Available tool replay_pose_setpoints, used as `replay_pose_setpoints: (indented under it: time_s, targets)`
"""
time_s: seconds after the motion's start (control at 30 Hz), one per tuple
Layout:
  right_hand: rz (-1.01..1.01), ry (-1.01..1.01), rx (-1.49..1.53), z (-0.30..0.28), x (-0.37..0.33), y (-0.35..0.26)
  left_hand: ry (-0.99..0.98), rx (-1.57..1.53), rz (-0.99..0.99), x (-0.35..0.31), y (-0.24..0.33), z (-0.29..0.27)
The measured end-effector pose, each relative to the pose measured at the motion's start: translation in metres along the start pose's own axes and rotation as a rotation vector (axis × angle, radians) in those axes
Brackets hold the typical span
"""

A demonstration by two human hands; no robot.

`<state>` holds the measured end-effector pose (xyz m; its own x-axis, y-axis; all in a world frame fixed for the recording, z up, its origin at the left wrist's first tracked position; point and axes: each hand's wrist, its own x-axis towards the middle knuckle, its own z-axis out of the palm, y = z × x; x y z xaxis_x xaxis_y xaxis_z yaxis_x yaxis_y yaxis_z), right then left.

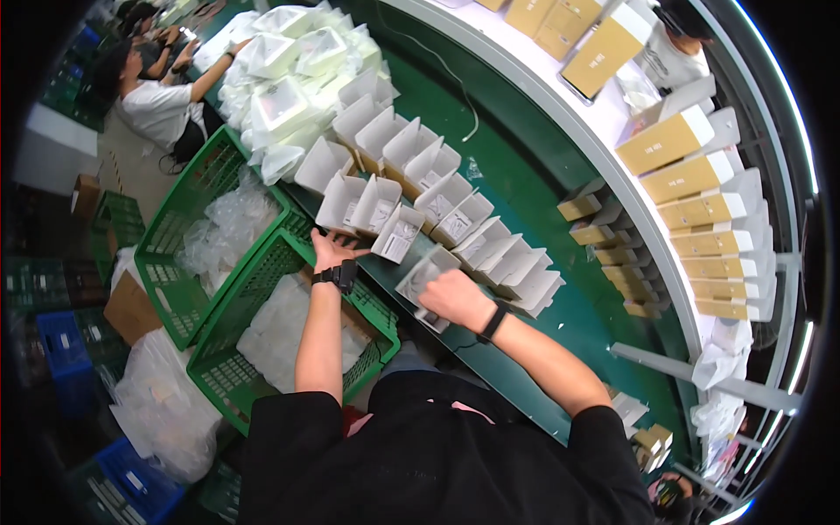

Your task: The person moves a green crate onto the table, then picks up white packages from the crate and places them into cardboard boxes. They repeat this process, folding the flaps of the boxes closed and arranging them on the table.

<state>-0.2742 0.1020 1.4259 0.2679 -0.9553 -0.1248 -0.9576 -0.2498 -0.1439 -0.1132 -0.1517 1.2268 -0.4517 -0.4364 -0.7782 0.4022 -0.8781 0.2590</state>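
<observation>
My left hand [332,251] is open, fingers spread, at the near side of a row of open-topped cardboard boxes, by the base of a white-flapped box [343,204]. A box with a printed paper inside [398,234] stands just to its right. My right hand [458,300] is closed over another open box [427,273] near the bench's front edge. What its fingers hold, if anything, is hidden. More open boxes [481,243] with raised flaps stand in rows beyond both hands.
Wrapped pale packages [284,101] are heaped at the far left of the green bench [516,197]. Two green crates [219,350] with plastic bags stand left of me. A curved white shelf [652,184] carries yellow-brown boxes [665,140]. Co-workers sit at upper left and stand at upper right.
</observation>
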Motion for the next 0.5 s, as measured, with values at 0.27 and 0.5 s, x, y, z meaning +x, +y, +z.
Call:
replay_pose_setpoints:
  time_s: [0.27,0.5]
  targets:
    - [0.057,0.211,-0.059,0.075,0.079,0.016,0.138,0.186,0.096,0.011,0.059,-0.023]
    - [0.269,0.215,-0.054,0.075,0.045,0.035,0.237,0.348,0.546,-0.078,-0.039,-0.007]
